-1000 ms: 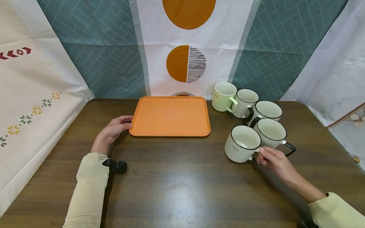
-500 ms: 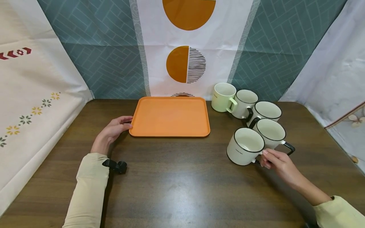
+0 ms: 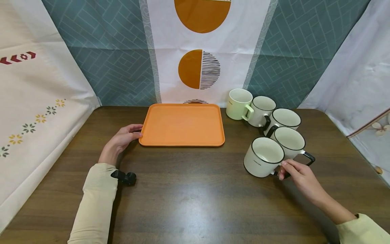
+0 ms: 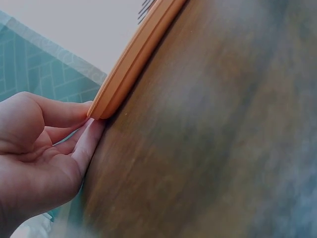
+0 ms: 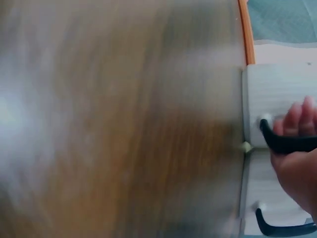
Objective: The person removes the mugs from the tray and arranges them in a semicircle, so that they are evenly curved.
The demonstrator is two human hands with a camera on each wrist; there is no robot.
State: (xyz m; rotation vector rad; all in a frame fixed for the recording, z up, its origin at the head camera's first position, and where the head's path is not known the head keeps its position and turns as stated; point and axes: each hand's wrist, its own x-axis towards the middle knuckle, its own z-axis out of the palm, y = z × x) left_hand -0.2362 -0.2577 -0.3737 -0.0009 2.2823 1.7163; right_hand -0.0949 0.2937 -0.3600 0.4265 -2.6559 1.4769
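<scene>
My left hand (image 3: 120, 141) pinches the left edge of a flat orange tray (image 3: 182, 125). In the left wrist view the thumb lies on the rim of the tray (image 4: 126, 69) and the fingers reach beneath it. At the right, my right hand (image 3: 300, 178) grips the handle of a white mug (image 3: 257, 162) with a black rim. The right wrist view shows fingers curled through that black handle (image 5: 287, 143). The mug stands upright, beside a second black-rimmed white mug (image 3: 294, 154) behind it; whether they touch I cannot tell.
Behind the gripped mug, more mugs stand in a curved row: a pale green mug (image 3: 236, 109), a white mug (image 3: 258, 115) and another black-rimmed white mug (image 3: 286, 117). A brown wooden table (image 3: 189, 196) lies under everything. Patterned cloths (image 3: 115, 67) hang at the back and sides.
My right hand has shifted the mug slightly to the right and toward me, then it has stayed nearly still. My left hand and the tray have not visibly moved.
</scene>
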